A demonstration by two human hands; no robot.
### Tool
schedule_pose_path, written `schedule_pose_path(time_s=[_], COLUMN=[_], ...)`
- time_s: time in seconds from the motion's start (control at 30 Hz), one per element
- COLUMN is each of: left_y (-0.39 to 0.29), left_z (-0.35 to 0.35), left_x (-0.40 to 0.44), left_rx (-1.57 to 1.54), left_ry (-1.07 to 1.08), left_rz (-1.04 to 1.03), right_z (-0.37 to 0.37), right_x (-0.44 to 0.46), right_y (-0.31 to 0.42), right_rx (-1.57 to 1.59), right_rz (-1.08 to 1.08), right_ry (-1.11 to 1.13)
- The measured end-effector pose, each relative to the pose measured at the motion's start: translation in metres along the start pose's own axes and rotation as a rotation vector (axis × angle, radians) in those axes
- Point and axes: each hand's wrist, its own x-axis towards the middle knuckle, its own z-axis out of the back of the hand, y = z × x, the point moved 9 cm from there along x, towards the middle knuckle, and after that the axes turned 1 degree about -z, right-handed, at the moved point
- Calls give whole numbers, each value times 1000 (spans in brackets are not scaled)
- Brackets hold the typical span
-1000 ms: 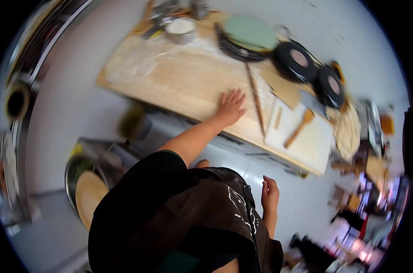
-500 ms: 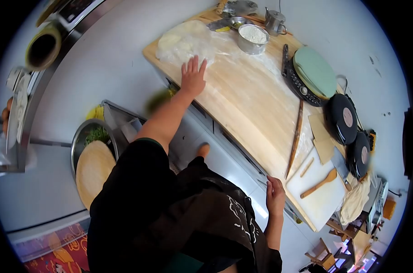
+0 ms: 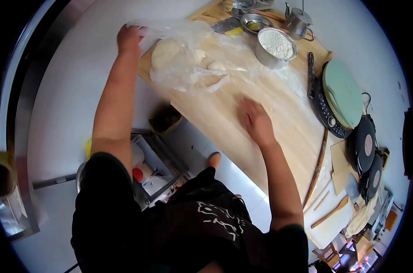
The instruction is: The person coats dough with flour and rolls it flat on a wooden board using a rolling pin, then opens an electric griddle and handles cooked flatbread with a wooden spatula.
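My left hand point(image 3: 130, 40) is raised at the far left corner of the wooden board, its fingers closed on the edge of a clear plastic sheet point(image 3: 188, 75). The sheet stretches from it over a large pale lump of dough point(image 3: 166, 55). A smaller piece of dough point(image 3: 217, 67) lies at the sheet's right side. My right hand point(image 3: 255, 117) is over the middle of the wooden board point(image 3: 224, 107), blurred, with its fingers bent; whether they hold anything is hidden.
A metal bowl of flour point(image 3: 276, 45), a small metal dish point(image 3: 256, 23) and a metal pot point(image 3: 299, 22) stand at the back. On the right are a green-topped griddle point(image 3: 342, 93), a rolling pin point(image 3: 316, 168) and a white board with a wooden spatula point(image 3: 331, 213).
My left hand has moved out to the board's left corner and lifted the plastic off part of the dough. My right hand has come up from the front edge to over the board.
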Motion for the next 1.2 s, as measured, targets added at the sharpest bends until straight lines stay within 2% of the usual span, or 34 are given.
schedule_pose_path(time_s=[0.07,0.13,0.2,0.27,0.33,0.37,0.4,0.47,0.53,0.57,0.63,0.67,0.7,0.77,0.83,0.9,0.97,1.07,1.2], left_y=[-8,-15,-1,4,45,69,88,122,127,125,117,112,97,57,-10,-39,-39,4,48], left_z=[12,-5,-42,-79,-91,-98,-99,-91,-83,-78,-77,-75,-81,-114,-168,-232,-302,-398,-461], left_x=[-1,-40,-106,-188,-217,-229,-229,-219,-215,-213,-212,-213,-212,-206,-209,-209,-205,-194,-191], left_rx=[240,703,818,943,1055,1108,1176,1303,1220,1194,1203,1212,1135,982,703,512,449,662,962], left_ry=[77,234,457,743,939,1042,1025,995,1017,1013,1004,1007,963,870,789,821,899,1064,1229], left_rz=[-67,-477,-763,-903,-813,-768,-739,-687,-668,-650,-623,-606,-624,-660,-809,-875,-922,-832,-812], right_z=[-35,-59,-94,-133,-105,-123,-147,-138,-106,-68,-69,-70,-41,-1,13,24,33,48,67], right_x=[68,119,148,162,163,169,173,165,145,127,73,46,24,-10,-49,-85,-119,-153,-178], right_y=[-9,-25,-37,-57,-5,-16,-39,-70,-73,-59,-122,-132,-106,-96,-106,-116,-124,-122,-107], right_rx=[-43,-58,-71,-95,-55,-151,-250,-258,-62,-20,690,1386,1729,1631,1477,1368,1299,1319,1442], right_rz=[68,46,147,269,316,249,173,48,-14,-13,-640,-841,-950,-818,-855,-900,-963,-982,-967], right_ry=[-4,-32,26,54,190,231,275,208,-25,-114,-150,-235,-290,-364,-392,-421,-443,-473,-588])
